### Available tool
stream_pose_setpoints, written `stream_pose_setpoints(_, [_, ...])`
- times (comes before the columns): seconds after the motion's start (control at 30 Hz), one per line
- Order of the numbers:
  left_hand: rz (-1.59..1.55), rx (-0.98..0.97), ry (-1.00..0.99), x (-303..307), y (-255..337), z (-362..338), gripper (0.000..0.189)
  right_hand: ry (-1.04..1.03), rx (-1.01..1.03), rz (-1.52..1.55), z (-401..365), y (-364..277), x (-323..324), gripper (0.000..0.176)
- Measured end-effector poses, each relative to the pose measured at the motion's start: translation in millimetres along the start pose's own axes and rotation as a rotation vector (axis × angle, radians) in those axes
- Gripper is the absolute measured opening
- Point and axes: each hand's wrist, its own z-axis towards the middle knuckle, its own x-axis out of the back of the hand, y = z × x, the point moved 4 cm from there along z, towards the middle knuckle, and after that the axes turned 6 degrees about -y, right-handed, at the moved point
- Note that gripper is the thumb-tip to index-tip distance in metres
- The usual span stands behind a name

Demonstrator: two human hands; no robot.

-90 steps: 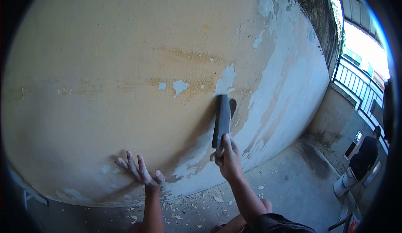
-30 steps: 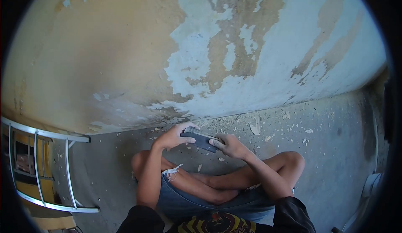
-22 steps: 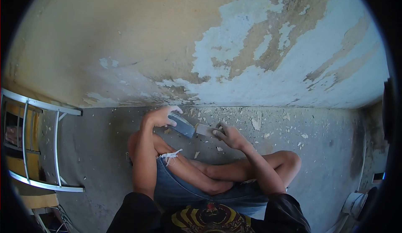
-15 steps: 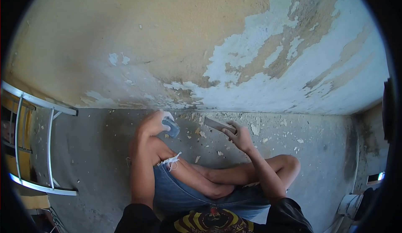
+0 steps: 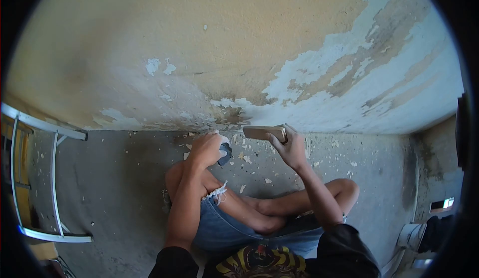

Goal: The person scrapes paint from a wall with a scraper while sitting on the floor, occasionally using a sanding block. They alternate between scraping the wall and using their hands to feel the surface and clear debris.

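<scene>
My left hand (image 5: 207, 149) is closed around a dark blue-grey pad-like piece (image 5: 225, 154), partly covered by the fingers, above my bent knee and near the foot of the wall. Farther right, my right hand (image 5: 291, 147) grips the end of a flat rectangular tan-grey tool (image 5: 262, 133). That tool lies nearly level in this view and overlaps the line where wall and floor meet. Ahead, the wall (image 5: 239, 38) carries yellowish paint, with peeled patches of pale blue and brown low down and to the right. White dust coats some of my fingers.
Paint flakes (image 5: 244, 157) are scattered over the grey concrete floor (image 5: 134, 188) around my crossed legs. A metal ladder (image 5: 54, 178) stands at the left. At the right edge are a side wall (image 5: 433, 178) and a white bucket-like container (image 5: 412, 235) with dark cloth beside it.
My right hand has moved up toward the wall, and its flat tool has turned from slanted to nearly level. My left hand has turned its piece, now more covered. The view has shifted slightly.
</scene>
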Motion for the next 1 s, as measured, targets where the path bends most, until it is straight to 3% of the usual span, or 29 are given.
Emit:
stream_pose_setpoints(0.07, [-0.009,0.015,-0.056,2,2,-3,0.023,-0.214,0.209,-0.204,-17,0,17,0.023])
stream_pose_setpoints(0.13, [-0.025,0.017,-0.061,7,5,3,0.022,-0.300,0.210,-0.283,-42,9,48,0.018])
stream_pose_setpoints(0.27, [-0.038,0.025,-0.041,12,11,1,0.018,-0.308,-0.058,0.066,-106,-23,138,0.016])
stream_pose_setpoints(0.3, [-0.041,0.039,-0.048,13,13,0,0.017,-0.375,-0.132,-0.053,-124,-24,162,0.016])
stream_pose_setpoints(0.4, [-0.069,0.018,-0.026,10,15,0,0.017,-0.273,-0.598,0.405,-191,-34,209,0.014])
stream_pose_setpoints(0.5, [-0.060,0.003,-0.035,12,24,6,0.019,-0.180,-1.116,0.177,-298,16,219,0.021])
stream_pose_setpoints(0.57, [-0.056,-0.010,-0.028,11,29,6,0.018,-0.426,-1.454,-0.028,-400,57,197,0.029])
stream_pose_setpoints(0.6, [-0.058,-0.013,-0.041,11,32,6,0.018,-0.737,-1.569,-0.060,-434,60,171,0.038])
stream_pose_setpoints(0.7, [-0.065,0.011,-0.030,17,34,5,0.017,-0.803,-1.539,-0.129,-437,112,190,0.038])
stream_pose_setpoints(0.87, [-0.107,0.019,-0.012,13,26,1,0.018,-0.965,-1.511,-0.056,-464,128,135,0.039])
stream_pose_setpoints(1.0, [-0.082,-0.013,-0.062,18,40,2,0.019,-0.960,-1.465,-0.063,-452,149,127,0.039])
